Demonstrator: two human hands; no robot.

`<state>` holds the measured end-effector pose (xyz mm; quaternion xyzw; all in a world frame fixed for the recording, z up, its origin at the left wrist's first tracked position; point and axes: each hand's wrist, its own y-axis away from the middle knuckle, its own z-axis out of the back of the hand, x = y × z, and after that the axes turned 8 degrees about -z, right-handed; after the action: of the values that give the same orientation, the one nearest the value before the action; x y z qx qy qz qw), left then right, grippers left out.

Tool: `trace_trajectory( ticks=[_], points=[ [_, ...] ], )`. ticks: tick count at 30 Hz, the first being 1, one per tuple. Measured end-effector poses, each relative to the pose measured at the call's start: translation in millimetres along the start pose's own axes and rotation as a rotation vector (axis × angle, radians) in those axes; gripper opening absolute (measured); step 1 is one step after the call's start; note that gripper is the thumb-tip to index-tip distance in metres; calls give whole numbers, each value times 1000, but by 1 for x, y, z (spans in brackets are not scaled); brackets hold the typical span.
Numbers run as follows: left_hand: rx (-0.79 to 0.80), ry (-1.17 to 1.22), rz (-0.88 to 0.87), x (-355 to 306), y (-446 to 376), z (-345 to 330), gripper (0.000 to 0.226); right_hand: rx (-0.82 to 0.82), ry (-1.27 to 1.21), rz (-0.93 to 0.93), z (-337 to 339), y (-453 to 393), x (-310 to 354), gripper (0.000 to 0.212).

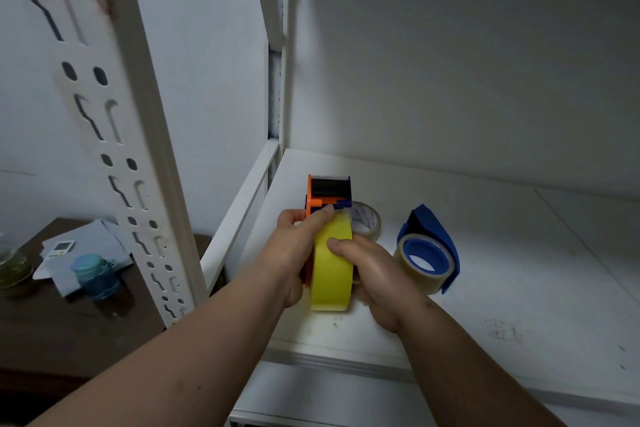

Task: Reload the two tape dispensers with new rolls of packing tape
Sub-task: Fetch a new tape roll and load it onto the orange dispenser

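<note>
**Both hands clamped on the orange dispenser**

Head view: the left hand point(294, 253) and right hand point(377, 274) grip the orange dispenser point(327, 194) with its yellow roll point(332, 270) over the shelf point(485, 270). At three o'clock lies the blue dispenser point(429, 250); a clear roll point(367, 220) sits just behind.

Pretty dim overall, with a cool bluish cast hanging over everything. Light seems to be coming from above, brightening the white shelf point(450, 218) while the dark table point(52, 322) at lower left is sinking into murk. The slotted post point(114, 135) is smearing with motion blur, and the wide lens is bending straight edges outward. Soft shadows are pooling under both hands.
</note>
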<state>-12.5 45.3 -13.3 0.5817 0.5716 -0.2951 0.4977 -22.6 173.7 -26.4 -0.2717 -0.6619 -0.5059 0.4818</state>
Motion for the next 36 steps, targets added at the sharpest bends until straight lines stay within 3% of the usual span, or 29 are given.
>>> trace_trajectory(
  ticks=[4, 12, 14, 19, 23, 27, 36],
  points=[
    [61, 7, -13, 2, 1, 5, 49, 36, 8, 5, 3, -4, -1, 40],
    [108, 88, -19, 5, -4, 8, 38, 71, 46, -34, 13, -6, 7, 33],
    [111, 101, -26, 6, -5, 7, 42, 4, 75, -19, 14, -4, 12, 28],
    [114, 84, -40, 6, -9, 5, 49, -339, 17, 167, 12, -8, 15, 24],
    [144, 39, -44, 5, -8, 4, 52, -410, -20, 224, 4, -14, 15, 15],
    [155, 18, -51, 5, -8, 3, 52, -386, -241, 198, 3, -16, 19, 5],
    [152, 41, -22, 2, -6, 4, 48, -315, -426, 164, 0, -20, 20, 14]
  ],
)
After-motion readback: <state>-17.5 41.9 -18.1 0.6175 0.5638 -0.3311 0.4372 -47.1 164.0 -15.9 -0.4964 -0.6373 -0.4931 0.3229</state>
